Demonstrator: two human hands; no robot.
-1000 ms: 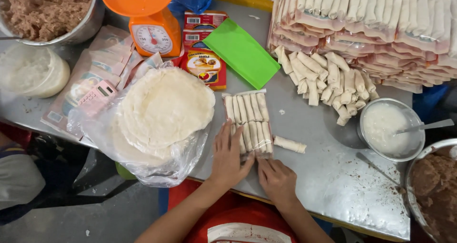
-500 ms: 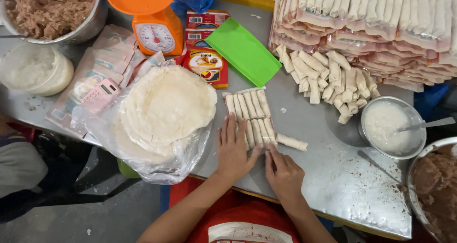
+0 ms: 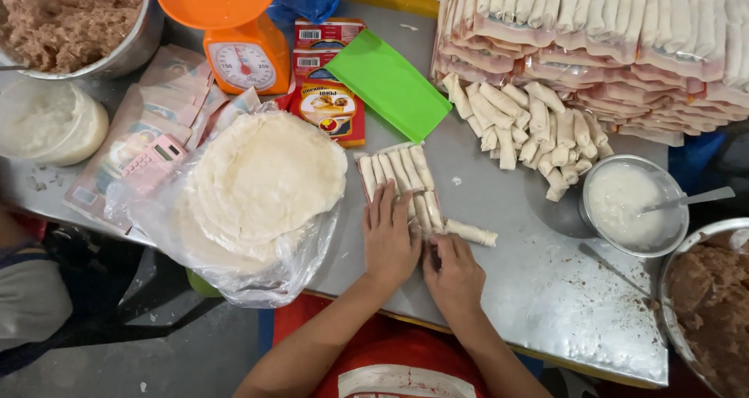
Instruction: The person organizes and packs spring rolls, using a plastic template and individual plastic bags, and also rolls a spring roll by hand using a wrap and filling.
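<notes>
Since half a second ago the right hand (image 3: pixel 452 277) has slid in beside the left hand (image 3: pixel 390 238), both now pressing on the near end of the clear packet of spring rolls (image 3: pixel 402 183). Left fingers lie flat and spread; right fingers are curled at the packet's edge, though whether they pinch it is unclear. Bare steel table (image 3: pixel 538 289) lies open to the right, beyond one loose roll (image 3: pixel 470 232). The wrapper stack (image 3: pixel 265 179) crowds the left. The hands hide the packet's near rolls.
</notes>
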